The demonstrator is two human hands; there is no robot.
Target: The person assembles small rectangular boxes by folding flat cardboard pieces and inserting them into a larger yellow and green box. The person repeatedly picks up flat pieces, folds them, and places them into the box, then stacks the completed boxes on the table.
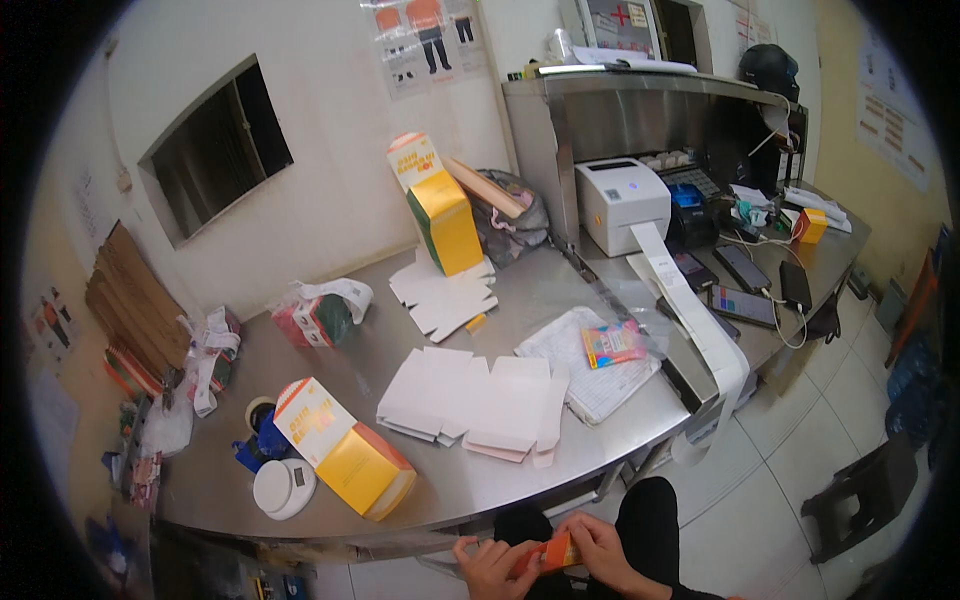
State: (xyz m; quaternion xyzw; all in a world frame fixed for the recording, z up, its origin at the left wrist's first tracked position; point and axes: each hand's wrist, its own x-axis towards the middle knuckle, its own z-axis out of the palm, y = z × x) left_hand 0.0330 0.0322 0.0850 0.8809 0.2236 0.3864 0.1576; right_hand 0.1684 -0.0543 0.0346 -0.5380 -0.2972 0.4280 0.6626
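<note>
Above my lap, at the bottom of the view, both hands hold a small orange carton [563, 552]. My right hand [603, 551] pinches its right end, thumb and fingers closed on it. My left hand [492, 569] grips the other end, some of its fingers partly stretched out. Parts of the carton are hidden behind the fingers. On the steel table [330, 377] just beyond lie flat white carton blanks [470, 396] in a stack. To their left, a tall yellow carton [365, 470] lies tilted near the table's front edge.
Farther back stands another yellow carton [447, 225] beside more white blanks [440, 293]. A white scale [285, 488] and plastic-wrapped parcels [322, 316] are on the left. A colourful packet [613, 345] rests on papers. A label printer [622, 200] trails a long paper strip over the table edge.
</note>
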